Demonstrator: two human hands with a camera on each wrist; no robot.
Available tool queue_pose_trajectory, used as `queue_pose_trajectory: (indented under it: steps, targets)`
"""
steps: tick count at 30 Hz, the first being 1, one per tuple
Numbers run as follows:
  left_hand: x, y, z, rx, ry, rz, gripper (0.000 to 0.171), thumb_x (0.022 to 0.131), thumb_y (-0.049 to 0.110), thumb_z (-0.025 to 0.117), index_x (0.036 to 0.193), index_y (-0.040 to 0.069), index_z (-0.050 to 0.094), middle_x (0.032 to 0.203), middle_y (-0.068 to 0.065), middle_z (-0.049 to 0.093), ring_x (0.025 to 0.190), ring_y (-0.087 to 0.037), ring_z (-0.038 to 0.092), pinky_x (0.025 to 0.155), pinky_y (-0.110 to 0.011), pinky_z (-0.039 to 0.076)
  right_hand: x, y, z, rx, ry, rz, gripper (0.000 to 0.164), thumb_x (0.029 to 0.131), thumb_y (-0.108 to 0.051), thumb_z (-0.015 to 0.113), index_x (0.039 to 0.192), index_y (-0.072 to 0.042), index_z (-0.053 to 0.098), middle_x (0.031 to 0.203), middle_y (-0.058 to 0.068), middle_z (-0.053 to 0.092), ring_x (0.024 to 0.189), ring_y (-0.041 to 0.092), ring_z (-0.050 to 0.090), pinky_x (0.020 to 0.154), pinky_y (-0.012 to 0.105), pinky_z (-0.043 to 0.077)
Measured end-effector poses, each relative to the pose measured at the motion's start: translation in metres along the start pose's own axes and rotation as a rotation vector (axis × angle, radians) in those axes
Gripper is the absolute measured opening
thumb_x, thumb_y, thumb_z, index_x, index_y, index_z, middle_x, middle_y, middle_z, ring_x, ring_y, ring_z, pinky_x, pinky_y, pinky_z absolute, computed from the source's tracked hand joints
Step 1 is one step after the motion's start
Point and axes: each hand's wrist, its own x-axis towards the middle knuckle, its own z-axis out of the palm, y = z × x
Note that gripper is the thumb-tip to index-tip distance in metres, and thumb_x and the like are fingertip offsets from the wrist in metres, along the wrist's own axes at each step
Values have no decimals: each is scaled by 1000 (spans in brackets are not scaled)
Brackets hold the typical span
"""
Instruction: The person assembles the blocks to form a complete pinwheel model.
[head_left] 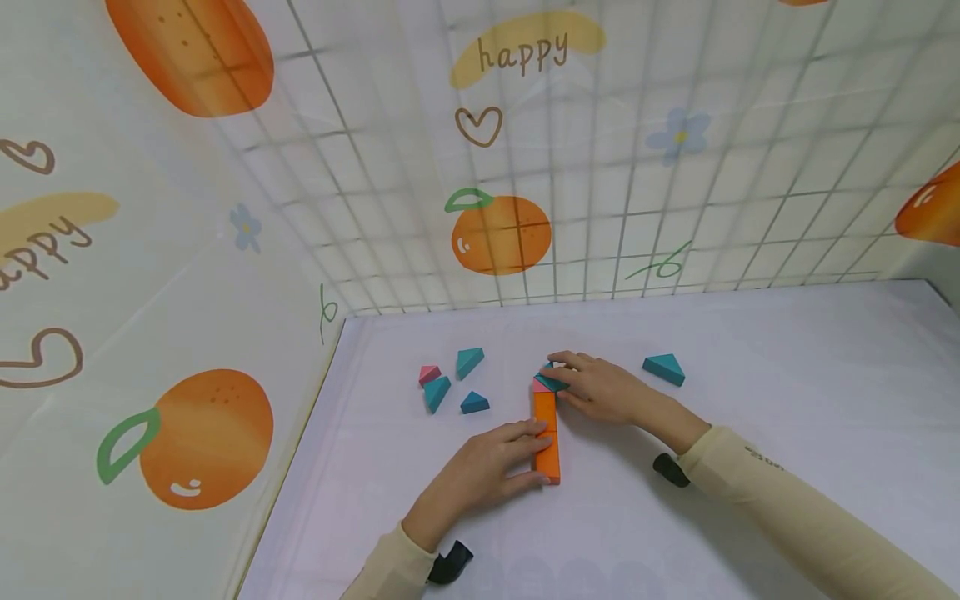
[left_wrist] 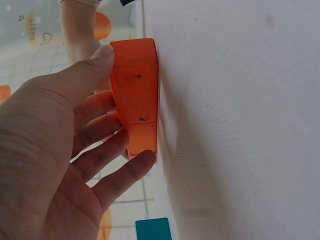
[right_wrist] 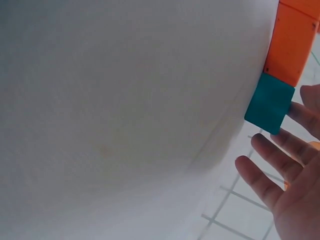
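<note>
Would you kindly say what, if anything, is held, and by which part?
Nothing is clearly held. The left hand rests on the orange blocks; whether the right hand pinches the teal block or just touches its top is unclear.

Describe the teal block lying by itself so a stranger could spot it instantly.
On the pale table, find the right hand at the far end of the orange blocks. The teal triangular block lies to its right, beyond the forearm. It sits alone; three other loose teal blocks gather at left.
</note>
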Motion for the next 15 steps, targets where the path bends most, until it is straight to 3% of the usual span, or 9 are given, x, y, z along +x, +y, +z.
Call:
queue_pose_trajectory:
  steps: [15]
  targets:
    - [0,-1,1,2,-1,0,50,90,46,67,133,19,63,139,5,58,130,-11,53,106,-27,46,-1,0,0,5,-5,-3,42,96,-19,62,137,-12,56,143,16,49,119,34,59,96,51,52]
